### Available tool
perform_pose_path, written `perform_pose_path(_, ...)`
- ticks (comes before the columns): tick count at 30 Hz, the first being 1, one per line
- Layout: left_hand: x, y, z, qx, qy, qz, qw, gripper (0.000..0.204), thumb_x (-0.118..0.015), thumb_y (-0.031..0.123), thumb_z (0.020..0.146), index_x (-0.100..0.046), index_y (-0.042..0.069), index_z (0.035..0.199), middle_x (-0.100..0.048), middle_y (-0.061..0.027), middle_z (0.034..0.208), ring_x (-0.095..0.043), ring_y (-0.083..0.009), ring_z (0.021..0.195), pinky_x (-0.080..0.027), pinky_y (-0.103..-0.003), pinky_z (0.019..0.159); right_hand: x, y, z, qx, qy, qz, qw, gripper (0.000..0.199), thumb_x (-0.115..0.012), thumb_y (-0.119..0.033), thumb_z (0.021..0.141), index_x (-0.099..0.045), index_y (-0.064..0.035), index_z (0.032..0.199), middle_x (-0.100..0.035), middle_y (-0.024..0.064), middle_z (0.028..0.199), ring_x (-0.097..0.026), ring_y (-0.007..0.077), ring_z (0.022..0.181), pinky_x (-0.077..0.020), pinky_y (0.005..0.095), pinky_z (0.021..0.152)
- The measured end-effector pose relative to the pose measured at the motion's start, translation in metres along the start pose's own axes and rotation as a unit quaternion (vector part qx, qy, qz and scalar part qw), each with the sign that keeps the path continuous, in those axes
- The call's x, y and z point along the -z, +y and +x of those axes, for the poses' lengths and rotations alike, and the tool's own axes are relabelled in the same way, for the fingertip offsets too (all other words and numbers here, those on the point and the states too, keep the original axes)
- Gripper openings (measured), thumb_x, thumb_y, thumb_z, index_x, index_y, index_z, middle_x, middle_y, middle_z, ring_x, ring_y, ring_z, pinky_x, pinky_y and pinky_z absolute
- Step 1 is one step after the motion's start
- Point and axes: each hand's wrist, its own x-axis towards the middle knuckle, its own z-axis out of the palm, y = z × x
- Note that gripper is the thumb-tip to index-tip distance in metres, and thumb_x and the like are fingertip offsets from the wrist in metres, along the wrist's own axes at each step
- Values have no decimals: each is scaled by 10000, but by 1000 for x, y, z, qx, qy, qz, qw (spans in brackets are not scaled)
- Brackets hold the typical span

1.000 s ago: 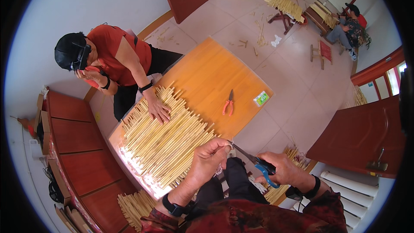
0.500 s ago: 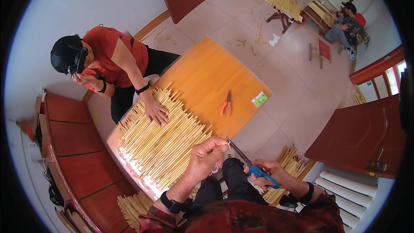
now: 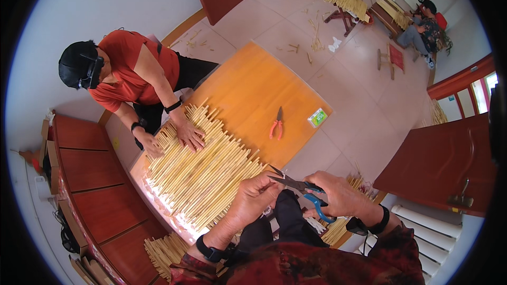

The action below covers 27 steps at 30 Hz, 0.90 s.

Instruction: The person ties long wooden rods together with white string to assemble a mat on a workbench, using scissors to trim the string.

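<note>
My right hand [image 3: 338, 195] grips a pair of scissors [image 3: 316, 206] with blue handles. The dark blades are parted and point left, at the fingertips of my left hand [image 3: 254, 194]. That hand is closed in a pinch on what looks like thin white string [image 3: 284, 173], most of it hidden by the fingers. Just left of it, a mat of pale straw-coloured stalks [image 3: 198, 179], laid side by side, covers the near-left part of the wooden table [image 3: 248, 82]. Across the table, a person in a red shirt rests one hand [image 3: 190, 136] on the stalks and holds the other at their edge.
Pliers [image 3: 276, 124] with orange handles and a small green-and-white packet [image 3: 317, 118] lie on the table. Red-brown cabinets [image 3: 97, 166] stand at left, a door [image 3: 438, 163] and radiator [image 3: 422, 237] at right. Another person [image 3: 422, 31] sits far right by more stalks.
The scissors have swung up and left, their blades opening wider by my left fingertips. The person opposite has lowered one hand from the head to the edge of the stalks.
</note>
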Motion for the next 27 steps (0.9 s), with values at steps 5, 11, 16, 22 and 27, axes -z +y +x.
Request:
perform_pose_path(5,0,-2,1,-11,33,1,999,86,-492,20,845,-548,4,909,-492,33,671,-436,-16,535,-370,-164,488,0,-3,0,-1,-8,29,1000,625,-765,-356,596,-484,-9,1033,-538,127,881,-558,261,814,-439,333,706)
perform_pose_path(11,1,-3,2,-10,24,-18,1000,41,-502,9,827,-541,-3,833,-529,-5,672,-450,-34,487,-341,-172,426,4,-7,2,-16,-23,50,998,526,-729,-333,650,-491,-23,1002,-527,107,797,-554,244,664,-446,316,575)
perform_pose_path(16,-1,-5,1,-19,48,-28,998,73,-523,53,843,-563,-7,831,-528,-2,666,-439,-25,468,-330,-161,419,-7,5,-4,6,-20,48,999,479,-716,-312,681,-501,-26,999,-534,87,723,-558,231,646,-445,311,585)
perform_pose_path(22,-1,-3,6,0,27,-53,998,81,-506,48,855,-557,-9,881,-517,11,719,-449,-26,533,-373,-169,483,-17,14,-8,-54,-65,253,964,465,-714,-282,698,-492,-29,1018,-555,82,769,-544,187,696,-436,299,644)
perform_pose_path(27,2,-13,10,0,40,-88,995,72,-520,53,847,-561,-4,863,-518,10,719,-465,-35,576,-383,-172,517,-13,15,-4,-46,-101,238,965,549,-727,-299,681,-449,-29,1071,-543,75,842,-524,165,767,-428,291,686)
